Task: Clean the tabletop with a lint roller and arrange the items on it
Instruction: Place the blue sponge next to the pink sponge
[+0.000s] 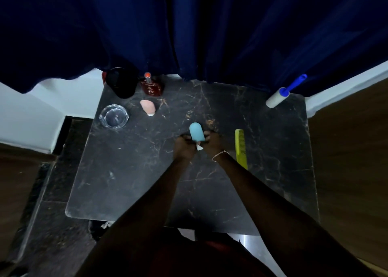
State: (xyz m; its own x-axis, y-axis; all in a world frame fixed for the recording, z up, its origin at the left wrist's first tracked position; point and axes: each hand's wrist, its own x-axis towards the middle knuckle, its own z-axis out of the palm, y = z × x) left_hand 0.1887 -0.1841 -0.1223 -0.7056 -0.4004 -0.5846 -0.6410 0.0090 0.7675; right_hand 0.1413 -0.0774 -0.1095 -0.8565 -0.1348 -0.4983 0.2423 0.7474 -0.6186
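Over the middle of the black marble tabletop (pixel 130 182) both my hands hold a light-blue rounded object (pixel 196 132) with a small white end showing below it. My left hand (pixel 183 148) grips its left side and my right hand (pixel 213 141), with a bracelet at the wrist, grips its right side. The lint roller (pixel 279 98), white with a blue handle, lies at the far right corner, apart from my hands. A yellow-green comb (pixel 240 148) lies flat just right of my right hand.
At the far left stand a black cup (pixel 121 82) and a dark-red perfume bottle (pixel 151 86). A pink rounded object (pixel 148 107) and a glass ashtray (pixel 114 117) lie in front of them. A dark-blue curtain (pixel 189 28) hangs behind the table.
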